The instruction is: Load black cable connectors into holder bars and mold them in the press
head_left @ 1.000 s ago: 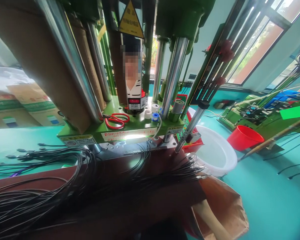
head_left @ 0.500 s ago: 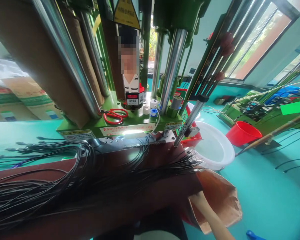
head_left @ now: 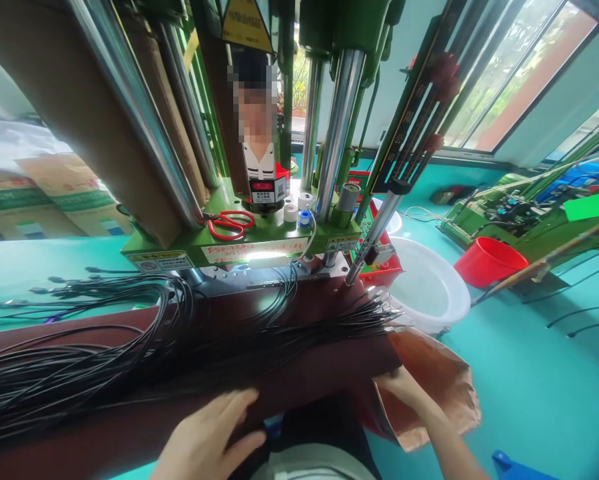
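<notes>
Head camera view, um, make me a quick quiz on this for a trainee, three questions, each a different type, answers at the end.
1. Multiple choice: which hand is nearer the paper bag? A, left; B, right.
2. True or false: the red-handled scissors lie inside the white tub.
3. Fill in the blank: a bunch of long black ___ lies on the brown bench.

Key:
1. B. The right hand is at the bag's rim; the left hand is near the bench's front edge.
2. False; they lie on the green machine.
3. Cables.
</notes>
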Motion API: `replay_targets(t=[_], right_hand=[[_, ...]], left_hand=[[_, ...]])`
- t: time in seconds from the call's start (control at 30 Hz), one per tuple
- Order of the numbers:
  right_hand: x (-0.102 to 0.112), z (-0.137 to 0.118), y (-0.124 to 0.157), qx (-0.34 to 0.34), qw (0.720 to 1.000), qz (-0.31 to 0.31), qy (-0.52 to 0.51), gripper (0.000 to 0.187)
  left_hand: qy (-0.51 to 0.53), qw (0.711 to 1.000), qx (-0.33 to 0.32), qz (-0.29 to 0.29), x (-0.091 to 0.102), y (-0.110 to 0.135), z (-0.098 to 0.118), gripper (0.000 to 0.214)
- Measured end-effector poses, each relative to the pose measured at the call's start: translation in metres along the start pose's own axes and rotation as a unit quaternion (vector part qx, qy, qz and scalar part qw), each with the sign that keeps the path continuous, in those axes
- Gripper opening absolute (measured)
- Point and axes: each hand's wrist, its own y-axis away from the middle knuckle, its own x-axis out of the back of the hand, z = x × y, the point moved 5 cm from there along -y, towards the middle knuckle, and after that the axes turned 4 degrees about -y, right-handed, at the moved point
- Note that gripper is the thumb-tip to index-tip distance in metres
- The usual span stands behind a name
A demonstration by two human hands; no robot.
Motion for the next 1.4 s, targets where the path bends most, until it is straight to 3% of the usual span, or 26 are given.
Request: replay_targets(t=[0.07, 0.13, 0.23, 0.37, 0.47, 0.57, 0.67, 0.77, 0.83, 0.9, 1.0, 1.07, 1.13, 1.23, 1.4], right_hand=[[0.001, -0.006, 0.001, 0.018, 1.000, -0.007, 0.004, 0.053], [0.001, -0.014, 0.003, 0.047, 0.998, -0.022, 0.031, 0.050], [0.006, -0.024, 0.010, 0.068, 0.993, -0.041, 0.085, 0.038], [0.016, -0.030, 0.030, 0.041, 0.979, -0.086, 0.177, 0.028], [0.021, -0.043, 0.049, 0.034, 0.959, -0.136, 0.246, 0.035], [0.018, -0.066, 0.065, 0.090, 0.948, -0.190, 0.237, 0.054], [-0.005, -0.082, 0.073, 0.143, 0.941, -0.287, 0.112, 0.059], [-0.047, -0.091, 0.063, 0.122, 0.901, -0.380, -0.168, 0.059], [-0.070, -0.100, 0.043, 0.110, 0.852, -0.363, -0.361, 0.066], [-0.081, -0.114, 0.017, 0.132, 0.808, -0.286, -0.499, 0.059], [-0.077, -0.139, -0.009, 0.161, 0.752, -0.200, -0.607, 0.044], [-0.065, -0.152, -0.014, 0.170, 0.731, -0.168, -0.639, 0.037], [-0.053, -0.158, -0.013, 0.169, 0.732, -0.145, -0.644, 0.026], [-0.043, -0.153, -0.005, 0.172, 0.761, -0.112, -0.615, 0.019], [-0.037, -0.142, 0.007, 0.191, 0.797, -0.066, -0.570, 0.022]], left_hand=[[-0.103, 0.988, -0.093, 0.071, 0.006, -0.038, 0.048, 0.049], [-0.185, 0.968, -0.143, 0.093, 0.004, -0.072, 0.083, 0.061], [-0.252, 0.950, -0.174, 0.060, -0.004, -0.109, 0.104, 0.052], [-0.273, 0.938, -0.211, -0.027, -0.010, -0.133, 0.108, 0.010], [-0.216, 0.953, -0.191, -0.096, -0.005, -0.142, 0.104, 0.011], [-0.111, 0.972, -0.160, -0.133, 0.002, -0.147, 0.099, 0.008], [0.038, 0.984, -0.134, -0.109, 0.012, -0.148, 0.092, 0.010], [0.164, 0.976, -0.109, -0.094, 0.020, -0.145, 0.086, 0.018], [0.196, 0.972, -0.099, -0.090, 0.024, -0.141, 0.086, 0.021], [0.190, 0.973, -0.103, -0.082, 0.027, -0.132, 0.088, 0.021], [0.134, 0.981, -0.109, -0.092, 0.021, -0.110, 0.091, 0.020], [0.072, 0.986, -0.094, -0.117, 0.007, -0.094, 0.090, 0.020], [-0.006, 0.988, -0.078, -0.132, -0.011, -0.082, 0.087, 0.022], [-0.120, 0.985, -0.087, -0.093, -0.032, -0.078, 0.086, 0.025], [-0.225, 0.965, -0.117, -0.068, -0.044, -0.095, 0.090, 0.023]])
